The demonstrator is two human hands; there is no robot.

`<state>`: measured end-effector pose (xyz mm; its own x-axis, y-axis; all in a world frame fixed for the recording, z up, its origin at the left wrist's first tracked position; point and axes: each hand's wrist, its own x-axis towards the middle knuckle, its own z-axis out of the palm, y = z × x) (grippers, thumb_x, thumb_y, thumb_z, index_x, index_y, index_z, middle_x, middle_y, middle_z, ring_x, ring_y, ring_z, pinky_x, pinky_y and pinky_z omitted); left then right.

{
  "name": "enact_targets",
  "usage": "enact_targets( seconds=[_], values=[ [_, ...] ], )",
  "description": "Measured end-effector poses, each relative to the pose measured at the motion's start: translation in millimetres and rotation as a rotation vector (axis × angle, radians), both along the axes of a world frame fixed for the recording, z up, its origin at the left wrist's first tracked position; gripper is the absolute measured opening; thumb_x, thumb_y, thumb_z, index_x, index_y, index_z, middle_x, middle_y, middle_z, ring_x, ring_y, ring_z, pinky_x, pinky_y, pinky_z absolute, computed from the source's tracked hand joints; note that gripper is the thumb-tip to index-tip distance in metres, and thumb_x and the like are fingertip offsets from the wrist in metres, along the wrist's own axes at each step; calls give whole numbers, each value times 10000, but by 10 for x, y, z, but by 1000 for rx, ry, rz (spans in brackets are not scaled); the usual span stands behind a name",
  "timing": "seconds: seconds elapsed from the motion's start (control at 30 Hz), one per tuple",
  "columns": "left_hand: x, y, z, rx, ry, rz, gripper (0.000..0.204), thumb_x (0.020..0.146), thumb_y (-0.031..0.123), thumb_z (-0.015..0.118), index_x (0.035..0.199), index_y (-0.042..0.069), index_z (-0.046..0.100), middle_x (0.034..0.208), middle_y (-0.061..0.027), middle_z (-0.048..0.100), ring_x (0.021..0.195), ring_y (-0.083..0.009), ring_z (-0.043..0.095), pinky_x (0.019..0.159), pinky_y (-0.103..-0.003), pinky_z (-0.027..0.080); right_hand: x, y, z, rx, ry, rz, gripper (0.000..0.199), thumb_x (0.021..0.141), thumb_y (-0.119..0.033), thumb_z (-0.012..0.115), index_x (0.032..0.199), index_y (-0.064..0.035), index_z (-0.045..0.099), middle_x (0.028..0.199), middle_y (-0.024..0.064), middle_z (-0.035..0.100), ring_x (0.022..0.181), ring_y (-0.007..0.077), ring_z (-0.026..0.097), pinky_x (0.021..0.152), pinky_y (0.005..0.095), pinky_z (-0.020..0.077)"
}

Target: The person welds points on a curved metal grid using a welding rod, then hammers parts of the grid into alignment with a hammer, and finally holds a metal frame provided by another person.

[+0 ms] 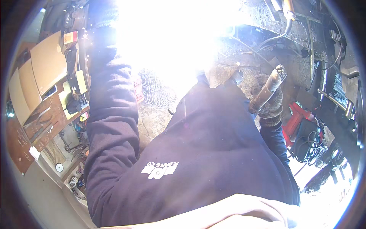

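Observation:
My right hand (270,105), in a grey knitted glove, is closed round the worn tan handle of a welding electrode holder (268,87). The holder's dark end points up and away from me. From near that end a thin rod (251,49) slants up and left toward a blinding white glare (171,30). My left arm reaches far forward along the glare's left side. Its gloved hand (105,15) shows only as a bluish shape at the top edge, with the fingers washed out. Whatever lies inside the glare is hidden.
Left stands a brown workbench (49,118) with cardboard sheets (47,63) and tools. A coil of pale wire (156,91) lies on the floor beside my left sleeve. To the right are a red tool (295,120) and black cables (310,141). Another cable-fed holder (288,9) rests at upper right.

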<state>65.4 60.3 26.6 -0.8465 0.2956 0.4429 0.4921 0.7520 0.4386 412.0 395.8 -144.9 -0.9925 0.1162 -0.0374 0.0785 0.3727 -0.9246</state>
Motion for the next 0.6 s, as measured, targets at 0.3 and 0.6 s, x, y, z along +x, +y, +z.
enact_targets(
  seconds=[0.3, 0.6],
  values=[
    [-26, -28, -50, 10, 15, -17, 288, 1016, 276, 662, 1189, 46, 672, 1065, -131, 690, 1006, -245, 650, 900, -349, 503, 47, 32, -64, -80, -97, -8, 538, 756, -277, 811, 1209, -37, 648, 925, 29, 620, 778, 184, 604, 688, 365, 507],
    [-129, -60, -71, 19, 44, -41, 270, 1013, 251, 671, 1188, 45, 669, 1063, -130, 690, 996, -243, 652, 897, -345, 508, 13, 46, -449, 91, 359, -34, 480, 899, -120, 720, 1320, 20, 539, 919, 70, 648, 756, 187, 653, 652, 336, 538]
  ],
)
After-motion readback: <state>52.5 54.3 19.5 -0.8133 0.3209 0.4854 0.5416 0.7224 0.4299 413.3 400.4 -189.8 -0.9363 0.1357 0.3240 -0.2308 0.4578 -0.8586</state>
